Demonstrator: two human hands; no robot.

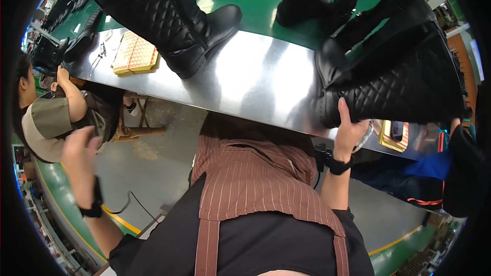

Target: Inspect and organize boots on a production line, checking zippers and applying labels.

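My right hand [351, 132] grips a tall black quilted boot [404, 74] at its heel, the thumb laid along the heel and the other fingers mostly hidden. That boot lies on its side over the right part of the metal table, its shaft pointing right. Away from the table, my left hand [81, 156] is raised at the left, a little blurred, its fingers loosely bent and nothing seen in them. Another black quilted boot [169, 18] stands tilted on the table [240, 71], toe to the right.
Yellow-and-red patterned pads [134, 53] lie at the table's left, and a similar pad [391, 138] sits at the right beneath a dark phone-like object. More black boots [302, 0] stand on the green surface beyond. A co-worker [56, 107] sits at the left; another person's dark clothing [399, 179] shows right.
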